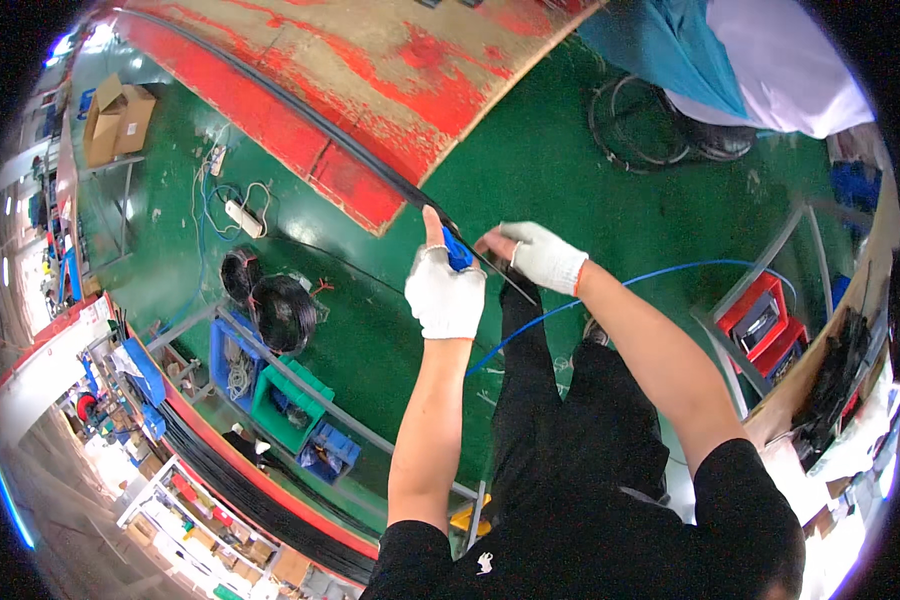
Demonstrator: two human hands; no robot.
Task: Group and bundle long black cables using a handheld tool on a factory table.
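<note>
— Cable (370, 160), black, is what we find in hand: it runs from the upper left along the edge of the worn red board (370, 70) and comes down to the two gloved hands above the green floor (530, 150).

— Which hand has it, and how do the fingers stand?

— We note the left hand (445, 290), in a white glove, closed into a fist around a blue tool (458, 250), thumb raised straight up beside the cable. The right hand (540, 255), also in a white glove, has its fingertips drawn together and pinching the cable just past the tool. The two hands are close together, nearly touching.

— Does the cable end there?

— A short black length continues down and to the right under the right hand (515, 285); we cannot tell whether that is the same cable or a separate piece.

— What lies around?

— We record a thin blue hose (670, 268) arching from behind the right forearm toward a red box (765, 315) on the right. Coils of black wire (280, 310) sit on the floor to the left, near a white power strip (242, 217). Below them stand a green crate (285, 405) and blue crates (328, 450) under a grey metal frame (310, 385). A cardboard box (115, 120) rests on a stand at the upper left. Another coil of black cable (640, 125) lies at the upper right beside a teal sheet (660, 45).
</note>
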